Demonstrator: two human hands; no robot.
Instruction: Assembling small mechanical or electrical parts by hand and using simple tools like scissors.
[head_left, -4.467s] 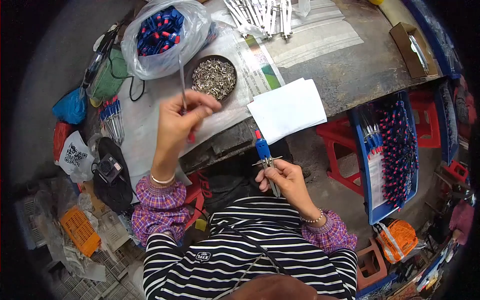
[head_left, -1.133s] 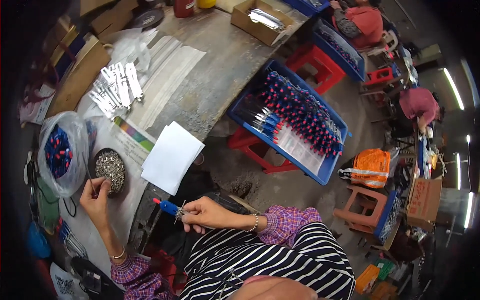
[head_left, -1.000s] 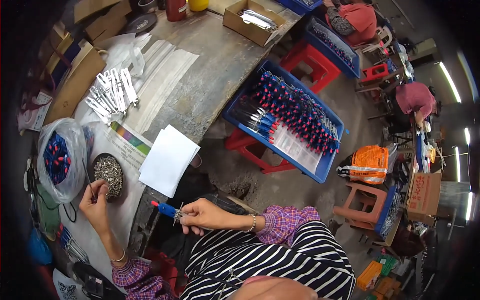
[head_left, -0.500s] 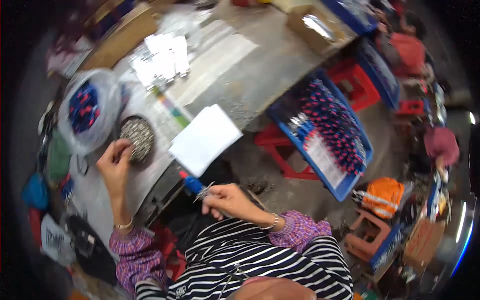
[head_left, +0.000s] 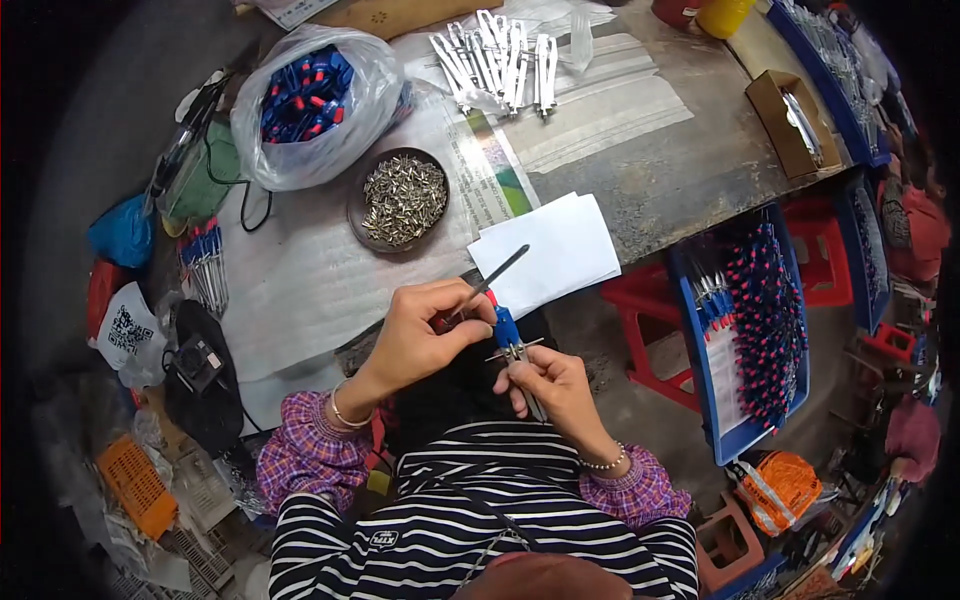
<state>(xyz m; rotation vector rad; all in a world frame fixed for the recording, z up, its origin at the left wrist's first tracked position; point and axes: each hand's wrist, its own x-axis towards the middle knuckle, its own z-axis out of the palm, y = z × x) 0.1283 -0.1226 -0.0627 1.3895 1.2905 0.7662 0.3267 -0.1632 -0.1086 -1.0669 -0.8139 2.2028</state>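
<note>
My left hand (head_left: 412, 328) is closed around a dark metal rod (head_left: 504, 267), which points up and away over white paper sheets (head_left: 560, 245). Its lower end is hidden in the fingers. My right hand (head_left: 560, 388) pinches the metal part of a blue-and-red handled tool (head_left: 508, 327); thin metal pins stick out sideways from it. The left fingertips are right beside the blue handle; I cannot tell whether they touch it. Beyond the left hand, a dark round bowl (head_left: 356, 215) holds many small metal pins (head_left: 405, 200).
A clear plastic bag (head_left: 380, 100) of blue-and-red handles stands past the bowl. Silver metal parts (head_left: 500, 60) lie at the table's back. On the right, a blue tray (head_left: 722, 446) of blue-and-red pieces rests on red stools (head_left: 655, 345). A cardboard box (head_left: 768, 110) sits at the table's right end.
My left hand has come from the bowl's edge to the tool and now grips a dark rod. My right hand still holds the tool. The whole view has shifted and turned.
</note>
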